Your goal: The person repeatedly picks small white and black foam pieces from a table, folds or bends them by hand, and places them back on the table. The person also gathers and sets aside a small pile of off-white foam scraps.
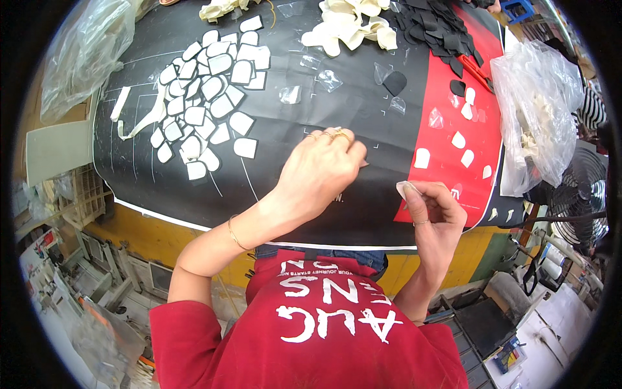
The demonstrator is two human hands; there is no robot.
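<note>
My left hand point(324, 170) is over the middle of the black mat point(272, 175), fingers curled in and closed. Whatever its fingertips may hold is hidden. To its right, above the mat's near edge, my right hand point(440, 211) pinches a small, thin whitish piece point(403, 188) between thumb and fingers. Left of my left hand lies a spread of white, round-ended pieces point(194, 115) with black borders. Several plain white pieces point(422, 158) are scattered over the mat's red part point(405, 206), beyond my right hand. Clear film scraps point(329, 80) lie farther off.
Cream pieces point(350, 29) and a heap of black pieces point(431, 26) sit at the far side. Red-handled scissors point(476, 72) lie beside the black heap. Plastic bags stand at the left point(87, 55) and right point(538, 110). A fan point(580, 188) is beyond the right edge.
</note>
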